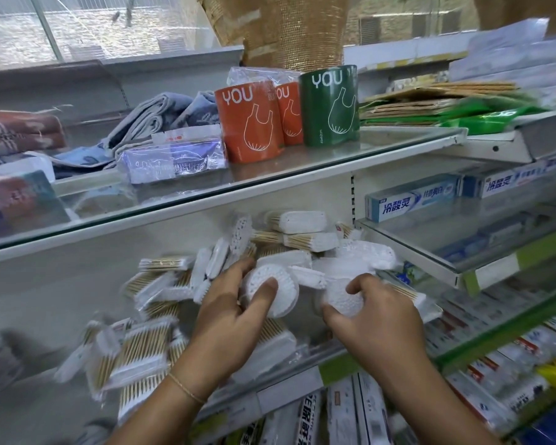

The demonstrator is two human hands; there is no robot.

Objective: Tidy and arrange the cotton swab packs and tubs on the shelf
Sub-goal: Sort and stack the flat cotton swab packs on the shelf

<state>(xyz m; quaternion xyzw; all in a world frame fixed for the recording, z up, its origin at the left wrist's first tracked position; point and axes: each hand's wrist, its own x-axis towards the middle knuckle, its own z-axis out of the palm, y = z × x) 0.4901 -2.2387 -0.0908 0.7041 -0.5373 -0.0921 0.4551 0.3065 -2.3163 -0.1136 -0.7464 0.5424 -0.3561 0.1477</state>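
My left hand (230,319) grips a round tub of cotton swabs (281,297), thumb across its white face. To its right, my right hand (376,319) holds a second round tub (344,298) with curled fingers. Both tubs are just above the middle glass shelf (302,358). Behind them lies a loose heap of flat swab packs (302,232) with wooden sticks, some tilted on edge. Several more flat packs (138,354) are piled at the shelf's front left.
The upper glass shelf (302,165) carries orange rolls (247,123) and a green roll (329,110), folded towels (148,123) and a plastic-wrapped pack (174,162). Toothpaste boxes (411,202) fill the shelves to the right and below.
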